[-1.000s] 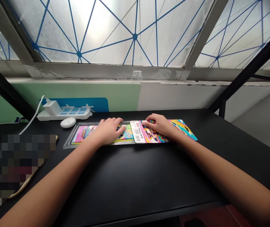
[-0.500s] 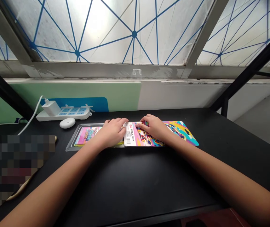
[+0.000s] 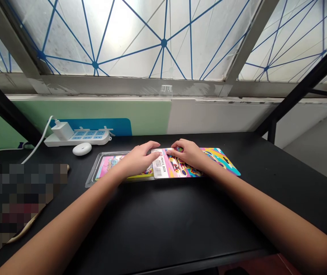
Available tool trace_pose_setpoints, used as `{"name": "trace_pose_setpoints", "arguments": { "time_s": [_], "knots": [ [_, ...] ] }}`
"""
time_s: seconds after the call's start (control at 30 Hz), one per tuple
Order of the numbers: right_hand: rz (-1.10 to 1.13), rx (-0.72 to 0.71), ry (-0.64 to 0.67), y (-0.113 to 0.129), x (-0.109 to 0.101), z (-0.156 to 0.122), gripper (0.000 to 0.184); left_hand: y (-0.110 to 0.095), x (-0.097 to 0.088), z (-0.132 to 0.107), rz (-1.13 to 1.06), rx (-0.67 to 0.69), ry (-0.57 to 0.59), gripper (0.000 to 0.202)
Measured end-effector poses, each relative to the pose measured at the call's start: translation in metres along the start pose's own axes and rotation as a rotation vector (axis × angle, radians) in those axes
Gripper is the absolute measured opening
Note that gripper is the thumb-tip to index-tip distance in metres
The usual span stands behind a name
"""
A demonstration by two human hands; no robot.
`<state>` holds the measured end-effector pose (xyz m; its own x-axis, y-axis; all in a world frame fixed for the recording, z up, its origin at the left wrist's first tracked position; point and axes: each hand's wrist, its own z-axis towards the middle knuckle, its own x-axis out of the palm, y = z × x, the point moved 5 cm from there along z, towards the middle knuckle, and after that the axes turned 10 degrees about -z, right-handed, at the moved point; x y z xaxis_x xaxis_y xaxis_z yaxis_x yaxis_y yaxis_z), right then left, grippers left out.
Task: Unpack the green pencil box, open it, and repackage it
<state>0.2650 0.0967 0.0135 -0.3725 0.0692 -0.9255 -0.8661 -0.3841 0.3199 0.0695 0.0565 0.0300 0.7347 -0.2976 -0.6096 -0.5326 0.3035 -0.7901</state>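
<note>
We have both hands palm-down at mid-desk, close together with the fingers facing each other. The left hand (image 3: 137, 160) lies over the near edge of a clear plastic tray (image 3: 92, 179), its fingers slightly spread and reaching the white label (image 3: 159, 167) marked PENCIL BOX. The right hand (image 3: 188, 153) sits on a bright printed card (image 3: 219, 162), its fingertips (image 3: 171, 152) curved down on the card just right of the label. We see no clear pinch in either hand; both look open and resting, though we cannot tell how hard they press.

The tray and card lie flat in one left-to-right row on the black desk (image 3: 180, 217), with the card's right end well past the right hand. A pink printed box (image 3: 112, 162) shows in the tray, left of the left hand. We cannot tell from this view exactly where the card's left end stops, since the hand covers that join.

For steady handling, we'd keep the fingers flat and the pressure light and even, so the card stays level against the tray.

Far left on the desk are a white power strip (image 3: 77, 139), a charger (image 3: 63, 131) and a white mouse (image 3: 82, 149).
</note>
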Motion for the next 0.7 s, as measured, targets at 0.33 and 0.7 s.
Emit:
{"name": "trace_pose_setpoints", "arguments": {
  "time_s": [0.33, 0.7],
  "knots": [
    [-0.006, -0.007, 0.056, 0.015, 0.004, 0.003, 0.037, -0.003, -0.012, 0.001, -0.138, 0.007, -0.090, 0.050],
    [-0.034, -0.020, 0.131, -0.013, -0.007, 0.000, 0.042, 0.047, -0.039, -0.037, 0.449, -0.106, 0.010, 0.072]
  ]
}}
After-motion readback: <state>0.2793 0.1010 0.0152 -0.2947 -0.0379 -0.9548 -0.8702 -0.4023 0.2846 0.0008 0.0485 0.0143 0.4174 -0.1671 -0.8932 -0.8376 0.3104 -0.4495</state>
